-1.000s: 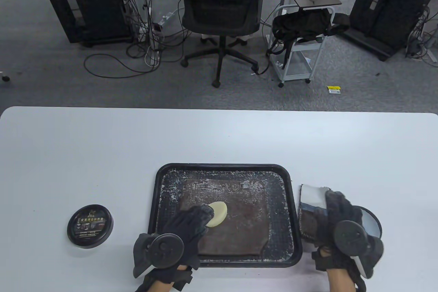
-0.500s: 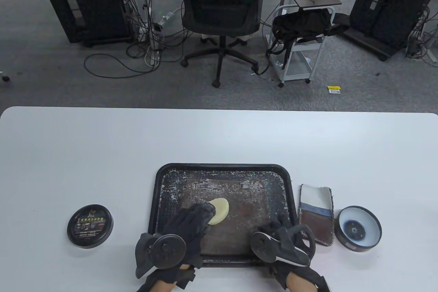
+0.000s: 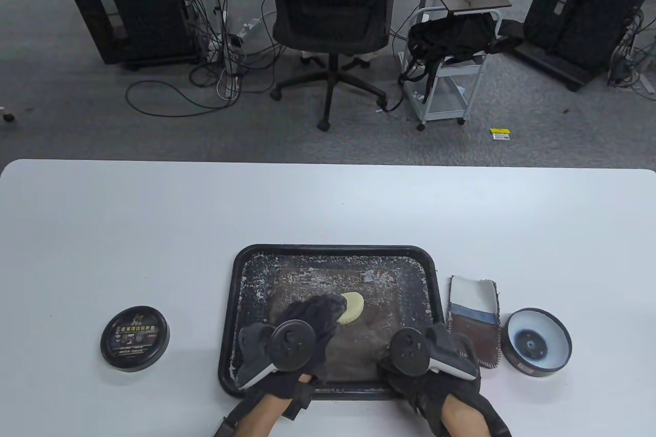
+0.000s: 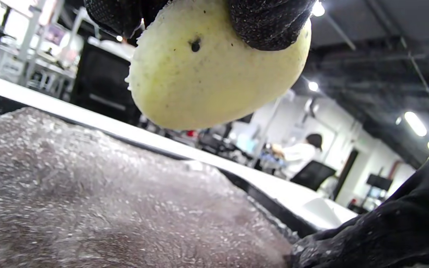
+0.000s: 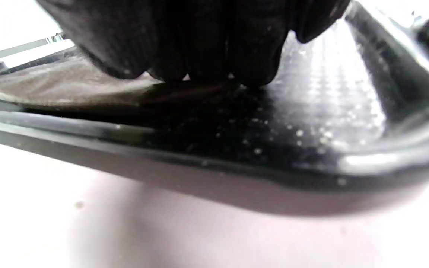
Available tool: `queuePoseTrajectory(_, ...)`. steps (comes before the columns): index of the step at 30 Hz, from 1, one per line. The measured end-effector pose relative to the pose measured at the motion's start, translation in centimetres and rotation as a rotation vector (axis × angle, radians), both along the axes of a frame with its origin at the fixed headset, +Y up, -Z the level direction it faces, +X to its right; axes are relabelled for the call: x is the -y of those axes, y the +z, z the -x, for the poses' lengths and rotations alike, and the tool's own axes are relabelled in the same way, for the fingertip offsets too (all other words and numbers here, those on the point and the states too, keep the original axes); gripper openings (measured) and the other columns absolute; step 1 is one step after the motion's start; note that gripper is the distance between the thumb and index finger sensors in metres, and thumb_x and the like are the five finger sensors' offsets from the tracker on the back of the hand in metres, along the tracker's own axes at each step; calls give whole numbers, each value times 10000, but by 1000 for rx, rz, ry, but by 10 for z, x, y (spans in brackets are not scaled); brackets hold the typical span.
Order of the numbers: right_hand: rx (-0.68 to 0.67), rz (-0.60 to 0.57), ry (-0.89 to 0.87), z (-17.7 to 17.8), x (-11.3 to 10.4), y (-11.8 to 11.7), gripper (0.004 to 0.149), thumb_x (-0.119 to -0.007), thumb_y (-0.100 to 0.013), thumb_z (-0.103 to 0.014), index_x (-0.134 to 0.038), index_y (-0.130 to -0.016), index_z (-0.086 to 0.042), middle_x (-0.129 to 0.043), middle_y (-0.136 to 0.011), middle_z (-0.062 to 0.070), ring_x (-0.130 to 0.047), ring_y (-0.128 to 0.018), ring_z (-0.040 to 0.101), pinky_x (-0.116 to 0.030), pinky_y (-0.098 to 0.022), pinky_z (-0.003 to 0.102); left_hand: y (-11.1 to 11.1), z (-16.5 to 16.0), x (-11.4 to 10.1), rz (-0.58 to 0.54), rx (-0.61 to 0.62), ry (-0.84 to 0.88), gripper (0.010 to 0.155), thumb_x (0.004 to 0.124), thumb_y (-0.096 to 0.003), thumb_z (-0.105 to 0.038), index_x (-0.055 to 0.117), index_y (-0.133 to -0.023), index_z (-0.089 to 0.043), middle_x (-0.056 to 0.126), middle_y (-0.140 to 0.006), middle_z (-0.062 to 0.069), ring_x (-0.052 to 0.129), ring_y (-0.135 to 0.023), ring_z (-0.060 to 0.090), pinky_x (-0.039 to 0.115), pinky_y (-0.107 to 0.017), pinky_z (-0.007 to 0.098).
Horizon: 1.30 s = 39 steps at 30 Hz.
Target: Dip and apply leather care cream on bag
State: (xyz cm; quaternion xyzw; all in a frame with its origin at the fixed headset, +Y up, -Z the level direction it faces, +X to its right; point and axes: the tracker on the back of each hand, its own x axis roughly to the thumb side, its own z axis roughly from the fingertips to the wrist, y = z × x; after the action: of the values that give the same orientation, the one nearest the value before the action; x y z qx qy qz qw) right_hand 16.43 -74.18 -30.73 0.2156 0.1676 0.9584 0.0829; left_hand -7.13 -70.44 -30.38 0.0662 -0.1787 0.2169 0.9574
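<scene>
The left hand [image 3: 307,321] pinches the yellow sponge [image 3: 351,307] over the brown bag [image 3: 359,345] in the black tray [image 3: 233,304]. At 3 o'clock, the right hand's [image 3: 435,355] straight fingers [image 5: 199,48] press the bag's corner.

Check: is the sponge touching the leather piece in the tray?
Apart. The left wrist view shows background between the yellow sponge, held by the left hand, and the leather.

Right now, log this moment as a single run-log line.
left hand: holds sponge just above leather piece | right hand: fingertips pressing leather corner in tray | cream tin: open, untouched
</scene>
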Motion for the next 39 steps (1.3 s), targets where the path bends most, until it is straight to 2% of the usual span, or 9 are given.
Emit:
queuePoseTrajectory(7, 81, 144, -217, -27, 12, -8, 522, -806, -394, -300, -822, -909, -217, -767, -982, 42, -720, -908, 333, -574, -677, 569, -30, -34, -3, 17, -18, -13, 490, 744, -551, -399, 659, -1034, -393, 753, -1107, -100, 801, -1037, 166, 658, -787, 436)
queuePoseTrajectory(9, 83, 164, -233, -29, 14, -8, 527, -803, -395, -300, -815, -915, -215, -750, -990, 41, -698, -915, 329, -568, -677, 569, -39, -46, -1, 14, -24, -38, 490, 747, -550, -398, 660, -1032, -401, 743, -1113, -110, 789, -1045, 163, 652, -791, 435)
queuePoseTrajectory(15, 71, 147, -204, -26, 13, -6, 538, -801, -395, -305, -801, -924, -207, -733, -998, 50, -686, -920, 344, -575, -672, 578, -62, -87, 10, -10, 0, -167, 486, 748, -551, -400, 661, -1028, -420, 724, -1126, -130, 752, -1068, 150, 633, -803, 437)
queuePoseTrajectory(19, 70, 146, -201, -25, 13, -5, 541, -800, -395, -307, -798, -927, -205, -726, -1002, 52, -679, -922, 348, -578, -670, 585, -72, -115, 17, -58, 26, -344, 490, 739, -554, -403, 645, -1034, -425, 692, -1141, -139, 714, -1088, 146, 614, -814, 435)
queuePoseTrajectory(21, 71, 149, -206, -25, 13, -5, 542, -798, -397, -310, -795, -929, -206, -725, -1001, 51, -675, -924, 347, -581, -668, 585, -76, -127, 22, -44, 41, -400, 492, 735, -556, -406, 636, -1037, -430, 676, -1150, -145, 695, -1100, 142, 600, -824, 437)
queuePoseTrajectory(26, 76, 151, -210, -25, 13, -4, 541, -797, -397, -312, -795, -927, -206, -724, -1000, 51, -672, -922, 347, -583, -666, 586, -80, -142, 37, 0, 87, -477, 500, 753, -551, -403, 635, -1036, -430, 677, -1148, -148, 694, -1101, 139, 595, -826, 441)
queuePoseTrajectory(30, 85, 149, -212, -25, 13, -4, 537, -793, -399, -314, -797, -925, -210, -727, -999, 46, -673, -921, 341, -584, -665, 584, -75, -147, 38, -67, 88, -618, 484, 760, -547, -408, 657, -1018, -451, 707, -1130, -177, 729, -1086, 111, 605, -826, 437)
queuePoseTrajectory(34, 96, 147, -202, -24, 13, -3, 530, -790, -402, -315, -799, -923, -217, -725, -999, 33, -672, -925, 329, -582, -668, 581, -68, -145, 36, -117, 45, -687, 471, 765, -541, -406, 681, -1001, -451, 749, -1105, -181, 779, -1057, 105, 629, -815, 424)
queuePoseTrajectory(39, 106, 141, -187, -22, 13, -2, 527, -789, -402, -316, -802, -920, -221, -724, -998, 25, -673, -928, 321, -585, -667, 584, -63, -132, 34, -105, -16, -709, 470, 765, -537, -406, 688, -999, -439, 772, -1089, -162, 813, -1033, 117, 650, -801, 419)
